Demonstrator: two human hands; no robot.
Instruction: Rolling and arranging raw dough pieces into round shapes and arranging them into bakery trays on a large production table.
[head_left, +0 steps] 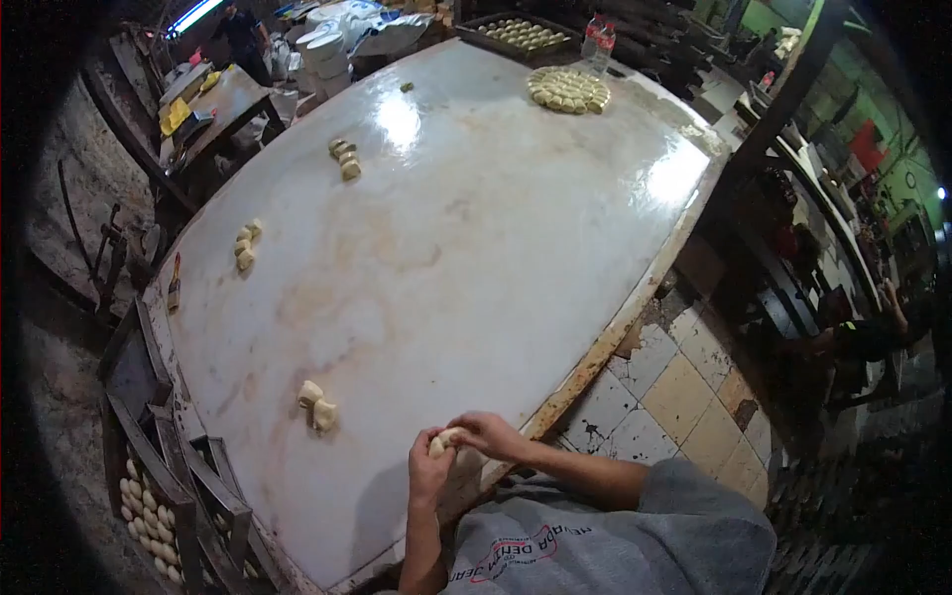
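Observation:
At the near edge of the pale worktable, my left hand and my right hand are closed around a small piece of pale dough, partly hidden by my fingers. To their left lie two dough pieces. Further up the table are two short clusters of cut dough and a small lone piece. A round batch of several dough pieces sits at the far right of the top.
A brush lies on the left edge. Metal trays with dough stand low left. A dark tray of dough balls and bottles are at the back. Other people are beyond the table, left and right.

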